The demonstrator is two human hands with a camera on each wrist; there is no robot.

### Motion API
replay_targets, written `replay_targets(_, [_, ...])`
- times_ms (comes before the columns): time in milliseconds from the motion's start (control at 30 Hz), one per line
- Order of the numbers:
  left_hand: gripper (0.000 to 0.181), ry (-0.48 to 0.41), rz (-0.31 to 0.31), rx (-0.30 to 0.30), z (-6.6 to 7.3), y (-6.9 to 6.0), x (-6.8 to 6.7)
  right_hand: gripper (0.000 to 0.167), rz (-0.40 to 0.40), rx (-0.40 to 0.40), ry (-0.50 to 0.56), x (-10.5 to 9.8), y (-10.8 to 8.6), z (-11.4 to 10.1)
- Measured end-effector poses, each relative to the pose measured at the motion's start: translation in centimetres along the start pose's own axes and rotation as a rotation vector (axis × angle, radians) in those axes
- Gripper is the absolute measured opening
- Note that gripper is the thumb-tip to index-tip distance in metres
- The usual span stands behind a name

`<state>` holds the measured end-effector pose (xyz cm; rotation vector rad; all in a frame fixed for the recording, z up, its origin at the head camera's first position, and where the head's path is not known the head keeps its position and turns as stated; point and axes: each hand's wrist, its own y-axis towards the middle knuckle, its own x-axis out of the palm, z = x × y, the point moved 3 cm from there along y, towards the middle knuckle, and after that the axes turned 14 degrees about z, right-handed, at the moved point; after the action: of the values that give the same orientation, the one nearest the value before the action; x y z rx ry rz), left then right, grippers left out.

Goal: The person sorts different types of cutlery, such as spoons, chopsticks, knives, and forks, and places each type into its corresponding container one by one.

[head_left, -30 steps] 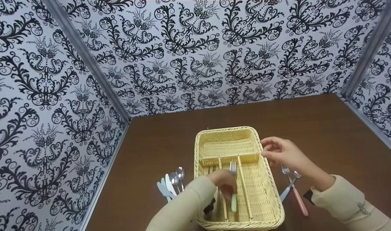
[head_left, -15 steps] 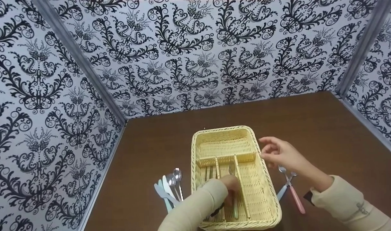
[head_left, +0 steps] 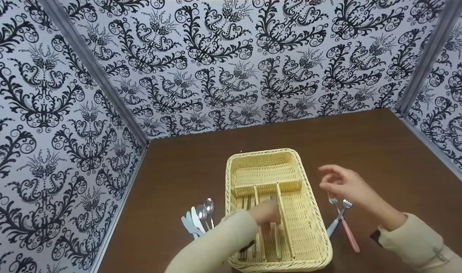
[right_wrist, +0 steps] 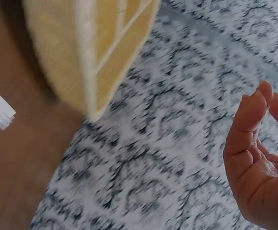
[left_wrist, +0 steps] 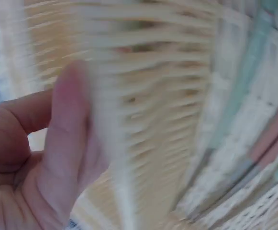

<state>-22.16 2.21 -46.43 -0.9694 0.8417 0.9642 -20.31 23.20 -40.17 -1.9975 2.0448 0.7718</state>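
My left hand (head_left: 268, 214) is inside the yellow wicker basket (head_left: 317, 212), over its middle narrow compartment. A green-handled fork (head_left: 278, 246) lies lengthwise in that compartment, partly covered by the hand. In the left wrist view the left hand (left_wrist: 57, 148) is beside a blurred wicker divider (left_wrist: 153, 110), with no utensil seen between thumb and fingers. Beyond the divider lie utensils with green handles (left_wrist: 241, 76) and pink handles. Off the basket's right side, my right hand (head_left: 346, 185) hovers with loosely bent fingers, holding nothing; the right wrist view shows this hand (right_wrist: 258, 163) apart from the basket.
Left of the basket lie two spoons (head_left: 209, 206) and several pale table knives (head_left: 193, 223), partly behind the left sleeve. To the right, a blue-handled fork (head_left: 332, 227) crosses a pink-handled fork (head_left: 351, 237). Patterned walls (head_left: 215, 68) enclose the brown table (head_left: 185, 170).
The green-handled fork has gone down into the middle compartment and the left hand has let it go, rising slightly. My right hand has moved right, away from the basket's rim.
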Motion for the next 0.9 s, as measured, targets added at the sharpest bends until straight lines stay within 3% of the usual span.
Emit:
replay_targets(67, [0.018, -0.216, 0.040, -0.038, -0.7, -0.8, -1.4, 0.029, -0.010, -0.075, -0.180, -0.5, -0.5, 2.1])
replay_targets(133, [0.015, -0.376, 0.077, -0.015, -1.7, -1.4, -2.6, 0.016, -0.044, -0.097, -0.376, -0.5, -1.2, 4.7])
replay_targets(200, [0.015, -0.478, 0.125, -0.001, -3.0, -2.0, -3.4, 0.014, -0.116, -0.067, -0.509, -0.1, -2.2, 7.1])
replay_targets(267, [0.015, -0.540, 0.168, 0.019, -4.4, -2.4, -3.8, 0.018, -0.178, 0.027, -0.561, 0.5, -3.3, 9.2])
replay_targets(333, [0.017, -0.579, 0.201, 0.035, -5.6, -2.7, -3.9, 0.021, -0.185, 0.130, -0.568, 1.1, -4.1, 10.6])
replay_targets(500, [0.020, -0.655, 0.227, 0.048, -7.7, -3.1, -3.6, 0.024, -0.153, 0.264, -0.547, 2.0, -5.1, 12.1])
replay_targets(667, [0.021, -0.704, 0.213, 0.033, -8.5, -3.2, -3.5, 0.021, -0.140, 0.295, -0.570, 2.4, -5.1, 12.7])
replay_targets(900, [0.022, -0.685, 0.202, 0.024, -8.5, -3.3, -3.5, 0.017, -0.125, 0.328, -0.569, 2.4, -5.0, 12.8])
